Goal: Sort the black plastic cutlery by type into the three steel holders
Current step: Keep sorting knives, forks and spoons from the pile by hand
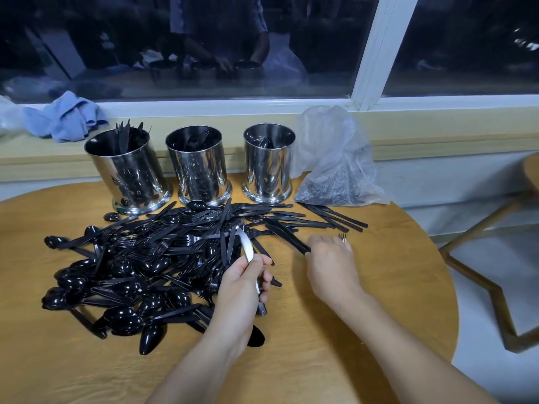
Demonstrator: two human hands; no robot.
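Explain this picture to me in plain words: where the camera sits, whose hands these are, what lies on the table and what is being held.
There is no machine here. The one picture comes from a camera worn on a person's head, looking forward and down at their two bare hands.

On the round wooden table lies a big pile of black plastic cutlery: spoons, forks and knives mixed. Behind it stand three shiny steel holders, each already with some pieces inside, and a clear plastic bag.

The left hand has a grip on a black plastic knife, which glints white in the light. The right hand is pinching the end of another black knife lying on the table.
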